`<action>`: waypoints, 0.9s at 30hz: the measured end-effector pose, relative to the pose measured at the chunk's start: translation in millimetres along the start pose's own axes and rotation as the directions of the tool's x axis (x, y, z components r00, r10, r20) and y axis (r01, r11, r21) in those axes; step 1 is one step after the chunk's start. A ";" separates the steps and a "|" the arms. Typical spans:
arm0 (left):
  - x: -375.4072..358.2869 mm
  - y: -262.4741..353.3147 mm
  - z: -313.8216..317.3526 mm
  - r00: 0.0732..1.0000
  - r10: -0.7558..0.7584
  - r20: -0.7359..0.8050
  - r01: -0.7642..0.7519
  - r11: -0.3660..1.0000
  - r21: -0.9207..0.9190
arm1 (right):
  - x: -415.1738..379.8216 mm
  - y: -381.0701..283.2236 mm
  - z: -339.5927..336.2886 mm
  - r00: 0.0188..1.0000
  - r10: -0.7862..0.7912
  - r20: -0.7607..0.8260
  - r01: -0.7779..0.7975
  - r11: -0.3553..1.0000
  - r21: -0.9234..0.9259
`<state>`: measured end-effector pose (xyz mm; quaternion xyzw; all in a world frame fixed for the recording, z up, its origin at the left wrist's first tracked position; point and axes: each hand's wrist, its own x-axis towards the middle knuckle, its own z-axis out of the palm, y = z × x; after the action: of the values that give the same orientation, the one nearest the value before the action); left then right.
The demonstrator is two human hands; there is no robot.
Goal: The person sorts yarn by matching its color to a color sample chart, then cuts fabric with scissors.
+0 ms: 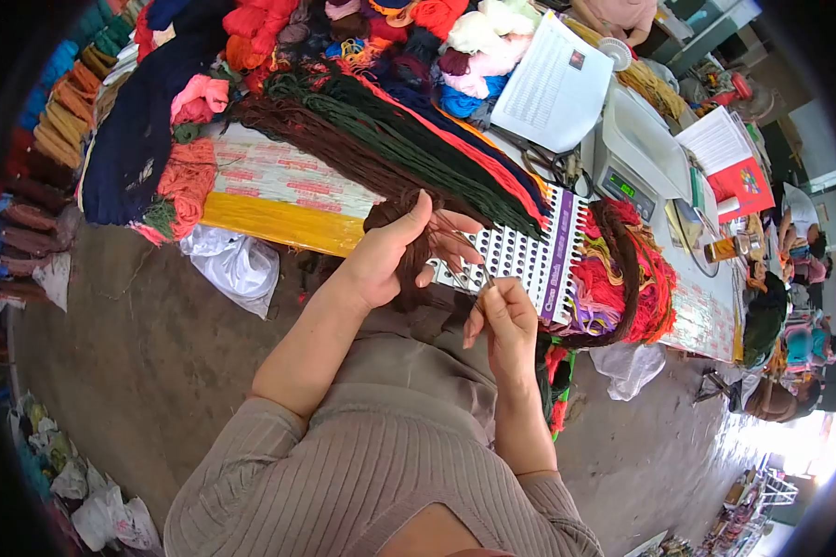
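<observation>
A bundle of dark brown thread (416, 252) hangs over my left hand (385, 252), which is closed around it with the thumb raised. Several thin strands run across its fingers toward my right hand (506, 320). The right thumb and forefinger are pinched together on the ends of these brown strands. Just beyond both hands lies a white card with rows of round holes (520, 249) and a purple strip printed "Cross Stitch". Long hanks of dark green thread (399, 139), along with brown, black and coral ones, stretch over the table, their near ends reaching the card.
Right of the card sits a pile of red and multicoloured thread (622, 278). Behind it are a digital scale (633, 186), scissors (576, 172) and a printed sheet (553, 84). Navy yarn (130, 148) drapes over the table's left end. Another person (618, 19) is at the far side.
</observation>
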<state>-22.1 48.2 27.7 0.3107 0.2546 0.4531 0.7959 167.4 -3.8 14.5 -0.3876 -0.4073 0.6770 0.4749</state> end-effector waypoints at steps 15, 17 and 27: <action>0.4 -14.5 13.2 0.988 0.062 0.144 -0.038 0.986 -0.161 | 20.7 0.0 -17.0 0.964 -0.139 -0.225 0.169 0.978 0.121; -0.6 -20.0 19.0 0.989 0.003 0.149 0.000 1.000 -0.021 | 15.8 -3.7 3.7 0.988 -0.095 -0.125 0.063 0.969 -0.238; 2.7 -27.2 21.7 0.987 -0.041 0.157 0.069 0.982 -0.174 | 12.6 4.0 10.0 0.975 -0.210 -0.077 0.206 0.977 -0.056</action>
<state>9.3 34.1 22.3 0.2644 0.1599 0.4268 0.8499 153.8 5.5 12.7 -0.3816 -0.4420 0.5971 0.5500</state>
